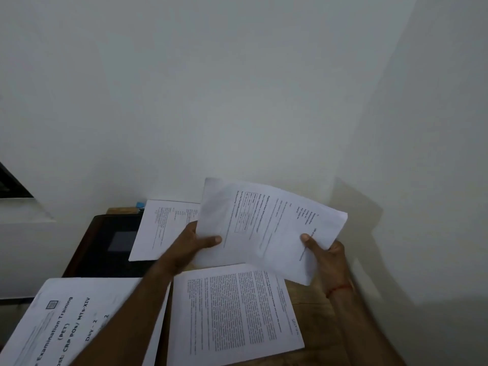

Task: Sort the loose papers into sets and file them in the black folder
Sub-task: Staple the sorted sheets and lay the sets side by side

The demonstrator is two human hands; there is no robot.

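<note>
Mid-frame, our left hand [194, 245] and right hand [328, 257] each pinch a side edge of printed paper [264, 228], seemingly light and floppy.

Corner worktop: walls at 12 and 3 o'clock, paper over most of the top.

The worktop [311, 294] is shut in by a wall [237, 101] at 12 o'clock and a side wall [435, 154] at 3. A folder [105, 233] fills 10 o'clock, with a sheet [163, 228] overlapping it at 11. A booklet [66, 320] covers 8 and a page [232, 313] lies at 6, just beside it. The left hand [190, 247] and right hand [330, 257] hold a raised sheet [264, 228] over the centre, barring the way to 12 and 1. Bare wood shows only at 4 to 5, right of the page, and in a sliver at the far edge.
</note>
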